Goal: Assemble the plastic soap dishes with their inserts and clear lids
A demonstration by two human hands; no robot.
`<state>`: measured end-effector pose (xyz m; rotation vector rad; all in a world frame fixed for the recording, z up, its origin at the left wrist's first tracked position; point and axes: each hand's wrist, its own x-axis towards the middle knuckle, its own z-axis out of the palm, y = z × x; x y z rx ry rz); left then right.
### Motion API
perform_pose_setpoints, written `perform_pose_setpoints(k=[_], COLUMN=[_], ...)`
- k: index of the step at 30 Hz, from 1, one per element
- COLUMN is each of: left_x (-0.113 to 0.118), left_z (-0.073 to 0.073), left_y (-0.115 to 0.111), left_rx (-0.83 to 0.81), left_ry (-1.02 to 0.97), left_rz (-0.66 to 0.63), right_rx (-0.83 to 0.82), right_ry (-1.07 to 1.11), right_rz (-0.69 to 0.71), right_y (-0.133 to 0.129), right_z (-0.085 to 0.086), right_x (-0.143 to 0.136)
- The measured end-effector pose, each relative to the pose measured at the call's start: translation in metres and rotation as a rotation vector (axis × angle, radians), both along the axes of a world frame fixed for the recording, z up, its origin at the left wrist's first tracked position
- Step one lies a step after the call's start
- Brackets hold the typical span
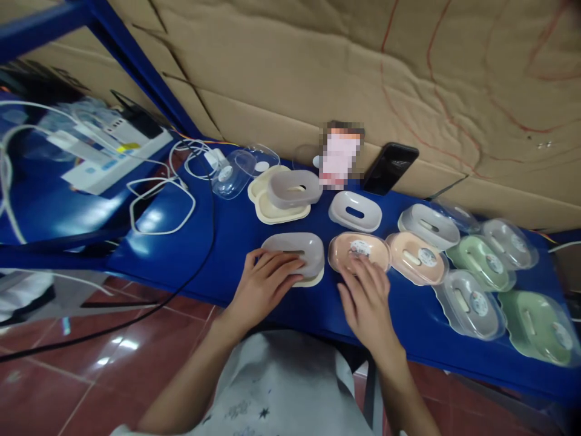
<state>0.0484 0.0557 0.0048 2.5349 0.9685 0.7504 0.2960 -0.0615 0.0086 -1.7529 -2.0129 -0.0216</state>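
My left hand [267, 281] lies with spread fingers on the near left part of a grey oval dish [313, 251], which sits over a cream base. On the right, my right hand [365, 293] rests its fingertips on a peach dish [336, 251] with a clear cover and a round label. Behind them are a grey dish with a slot [367, 212] and another grey dish [290, 188] on cream trays [272, 212]. To the right stands a peach dish [413, 251] under a clear cover.
Several green and grey covered dishes [481, 260] fill the right side of the blue table [236, 248]. Two phones [393, 166] lean on the cardboard [281, 72]. Clear lids [236, 172], white cables [181, 230] and a power strip [104, 166] lie at the left.
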Motion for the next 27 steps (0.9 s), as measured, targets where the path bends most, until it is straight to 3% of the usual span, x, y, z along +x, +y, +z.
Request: perform_pose_setpoints(k=[6,10,15,20,24,27], left_x=[-0.020,-0.044,-0.059,-0.052,-0.036,-0.029], left_z=[-0.001,-0.013,-0.028,-0.024,-0.018,-0.017], left_y=[0.009,0.012,0.005,-0.002,-0.009,-0.012], left_rx=[0.075,0.115,0.128,0.117,0.111,0.092], left_ry=[-0.072,0.017,0.032,-0.091,-0.091,-0.096], left_rz=[0.184,0.243,0.298,0.208,0.019,-0.113], right_rx=[-0.107,-0.213,-0.213,-0.152,0.027,-0.005], right_ry=[-0.039,-0.056,-0.052,0.027,0.175,0.121], right_rz=[0.192,0.183,0.128,0.196,0.099,0.091], right_y=[0.008,0.013,0.016,0.012,0.005,0.005], right_z=[-0.001,-0.006,-0.007,-0.011,-0.016,-0.018], right_x=[-0.052,-0.056,-0.055,-0.058,-0.059,-0.057])
